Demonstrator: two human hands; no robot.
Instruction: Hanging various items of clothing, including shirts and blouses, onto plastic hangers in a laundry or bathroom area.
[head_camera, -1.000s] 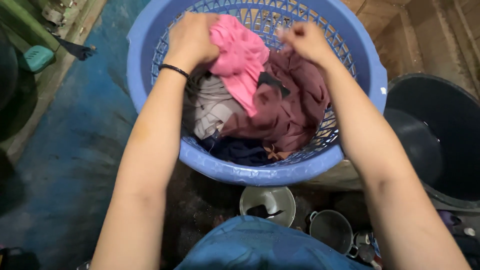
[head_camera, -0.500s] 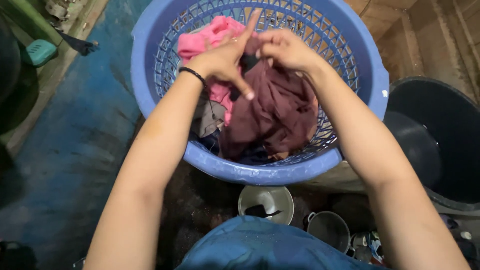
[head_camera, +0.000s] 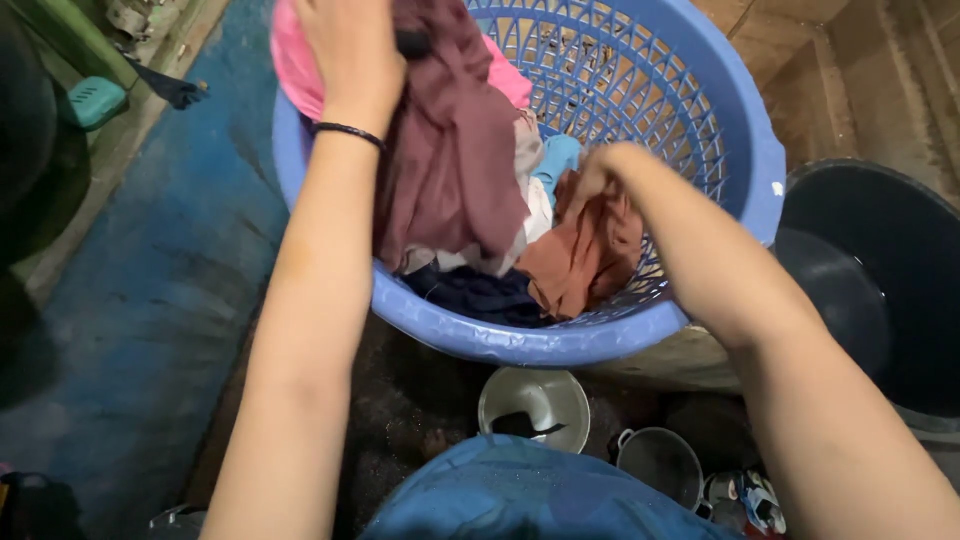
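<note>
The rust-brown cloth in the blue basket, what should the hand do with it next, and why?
Probably lift it up and out. The right hand is closed on the rust-brown cloth, which lies in the blue basket, while the left hand holds the maroon cloth raised above the pile.

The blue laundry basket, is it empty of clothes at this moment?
No, the blue laundry basket holds several clothes, among them a rust-brown cloth under the right hand and a dark navy garment.

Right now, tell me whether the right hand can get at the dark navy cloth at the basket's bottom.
Probably yes: the right hand grips the rust cloth right beside the navy cloth, which lies partly uncovered.
</note>
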